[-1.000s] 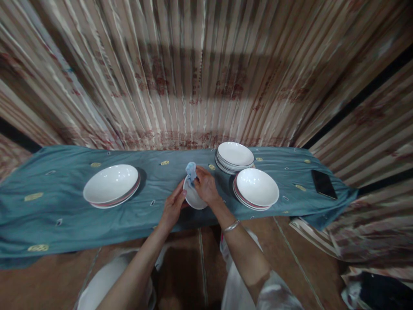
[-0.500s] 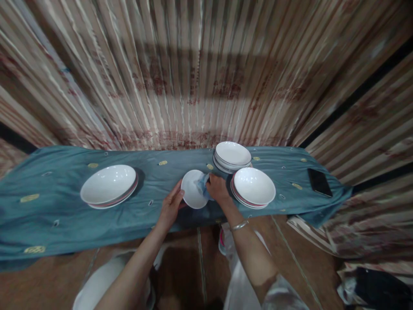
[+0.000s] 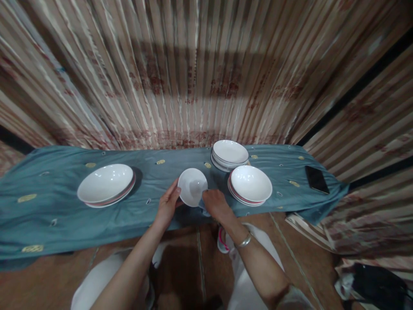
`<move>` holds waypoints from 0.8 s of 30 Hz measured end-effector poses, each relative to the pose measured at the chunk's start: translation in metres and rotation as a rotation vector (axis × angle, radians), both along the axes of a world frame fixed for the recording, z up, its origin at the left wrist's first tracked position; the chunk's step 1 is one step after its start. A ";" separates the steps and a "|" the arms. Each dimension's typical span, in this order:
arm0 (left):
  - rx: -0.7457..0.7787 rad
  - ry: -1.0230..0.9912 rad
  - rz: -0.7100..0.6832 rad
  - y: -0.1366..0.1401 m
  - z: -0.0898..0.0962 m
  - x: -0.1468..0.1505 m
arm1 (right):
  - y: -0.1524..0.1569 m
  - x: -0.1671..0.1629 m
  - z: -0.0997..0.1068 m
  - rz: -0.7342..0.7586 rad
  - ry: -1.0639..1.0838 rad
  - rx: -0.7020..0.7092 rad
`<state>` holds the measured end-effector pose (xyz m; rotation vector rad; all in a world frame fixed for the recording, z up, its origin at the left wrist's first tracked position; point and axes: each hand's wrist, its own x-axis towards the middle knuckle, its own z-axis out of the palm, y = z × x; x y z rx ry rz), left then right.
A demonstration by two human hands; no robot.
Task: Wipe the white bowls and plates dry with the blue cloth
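Note:
A small white bowl (image 3: 192,186) is held over the near middle of the cloth-covered table, its inside facing up toward me. My left hand (image 3: 168,201) grips its left rim, with the thumb on the edge and the fingers underneath. At the bowl's lower right rim, my right hand (image 3: 217,204) is closed around a blue cloth (image 3: 203,207), most of which is hidden by the fingers. Just right of that hand stands a stack of white bowls (image 3: 251,184) with a red-edged one among them.
Behind that stack is a pile of white plates (image 3: 230,152). More stacked white dishes (image 3: 106,183) sit at the left. A black phone (image 3: 316,180) lies near the right end of the teal tablecloth (image 3: 174,160). Curtains (image 3: 193,86) hang behind the table.
My right hand has moved the blue cloth from inside the bowl down to its lower right rim. The left hand keeps its hold on the bowl. The whole view has shifted slightly.

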<state>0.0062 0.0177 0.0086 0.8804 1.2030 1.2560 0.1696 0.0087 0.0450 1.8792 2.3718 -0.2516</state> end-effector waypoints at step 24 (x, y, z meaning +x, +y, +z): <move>0.034 -0.022 -0.071 -0.008 0.003 0.003 | 0.057 -0.037 -0.039 -0.327 1.306 0.077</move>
